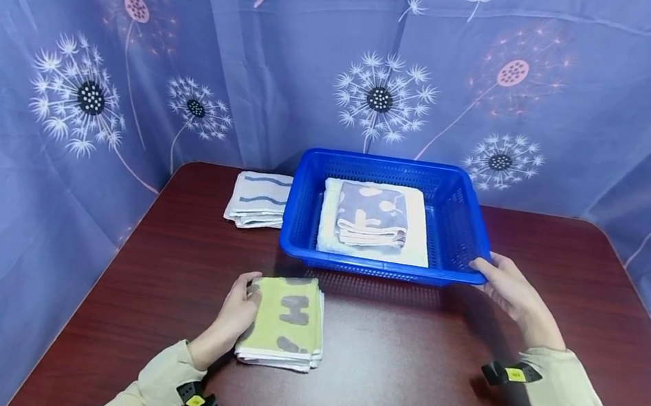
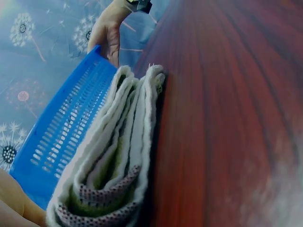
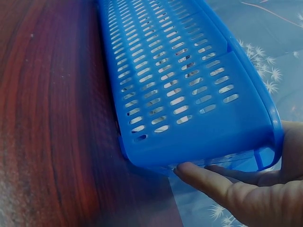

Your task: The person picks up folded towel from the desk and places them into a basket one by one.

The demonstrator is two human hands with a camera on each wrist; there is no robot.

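My left hand grips the left edge of a folded yellow-green towel with grey shapes, its thumb over the top. The left wrist view shows the thick white-edged layers of this folded towel end-on. With the thumb over the rim and the fingers along the outer wall, my right hand holds the front right corner of a blue perforated basket. Inside the basket, a folded grey-and-white patterned towel lies on a larger white towel.
A folded white towel with wavy blue-grey stripes lies against the basket's left side. The dark red wooden table extends in front of both hands. Behind it hangs a blue curtain with dandelion prints.
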